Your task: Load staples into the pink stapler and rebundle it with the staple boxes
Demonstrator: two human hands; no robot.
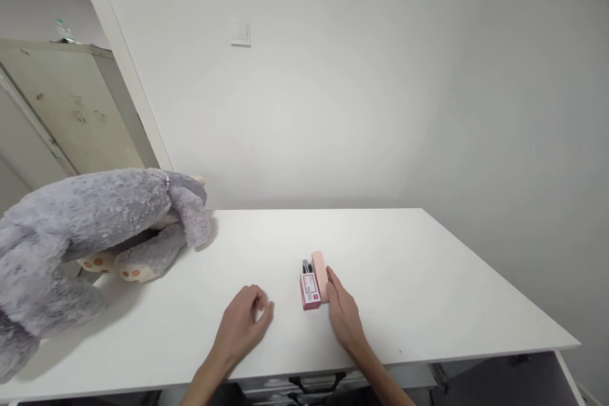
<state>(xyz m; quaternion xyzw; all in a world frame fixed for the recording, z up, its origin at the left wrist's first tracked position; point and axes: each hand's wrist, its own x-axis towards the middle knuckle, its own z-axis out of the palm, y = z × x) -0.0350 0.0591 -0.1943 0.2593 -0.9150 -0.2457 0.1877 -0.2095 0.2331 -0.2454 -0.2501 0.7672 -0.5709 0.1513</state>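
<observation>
A pink bar-shaped thing, which looks like a stapler (320, 274), lies lengthwise on the white table (428, 292). Against its left side sits a small pink and white box (310, 292) with a printed label. Just behind the box are small grey and black items (307, 266), too small to name surely. My right hand (344, 314) rests along the stapler's right side, its fingers stretched out and touching it without wrapping round. Left of the box, my left hand (242, 323) lies on the table, loosely curled, thumb close to the index finger, with nothing visible inside.
A large grey-purple plush toy (104, 216) slumps over the table's left end. Behind the table rises a white wall with a switch (240, 33). A black handle (318, 384) shows below the front edge, and a cabinet (71, 101) stands at the far left.
</observation>
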